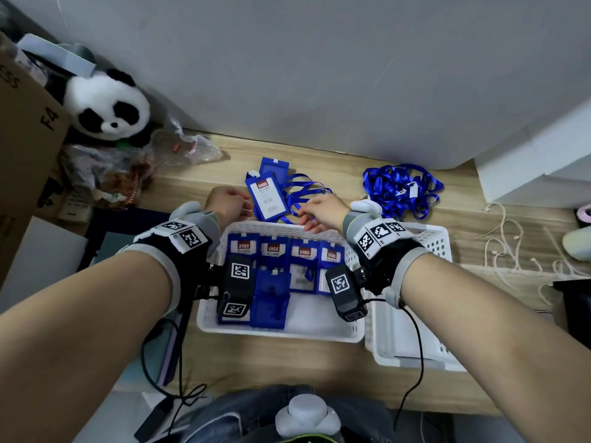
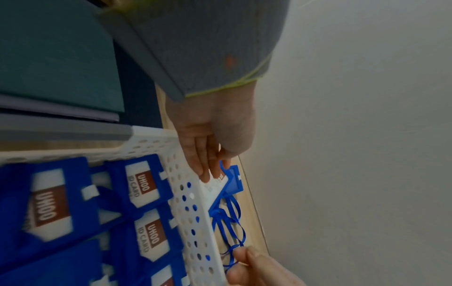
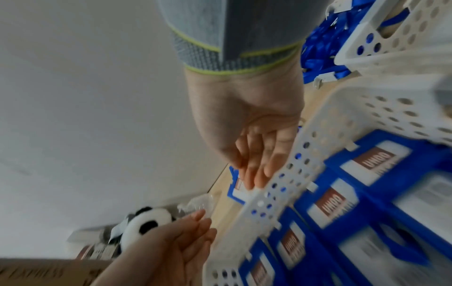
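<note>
The left hand (image 1: pixel 227 203) is positioned just beside the left edge of the blue card holder (image 1: pixel 267 196), back of the hand upward. Its fingers (image 2: pixel 204 170) are extended and relaxed and grip nothing. In the left wrist view the fingertips overlap the lower end of the card holder, but contact cannot be confirmed. The card holder lies flat and face up on the wooden table (image 1: pixel 319 362), label reading "UHOO ID CARD". It sits between the two hands, directly beyond the far rim of the white perforated basket (image 1: pixel 265 226). A blue lanyard (image 1: pixel 303 188) runs from the card holder and lies in loose loops on the table to its right. The right hand (image 1: pixel 323 207) is at the far rim of the basket, near the lower right corner of the card holder. It pinches a strand of the lanyard between thumb and fingers, as the left wrist view shows. Inside the basket, a row of identical stored holders (image 1: pixel 275 251) leans along the far wall, with further blue holders lying in front of them. A second white basket (image 1: pixel 441 247) stands against the right side of the first. A heap of blue lanyards (image 1: pixel 399 187) lies on the table beyond it. A panda plush (image 1: pixel 108 103) sits at the far left by the wall, beside a cardboard box (image 1: pixel 22 139).
</note>
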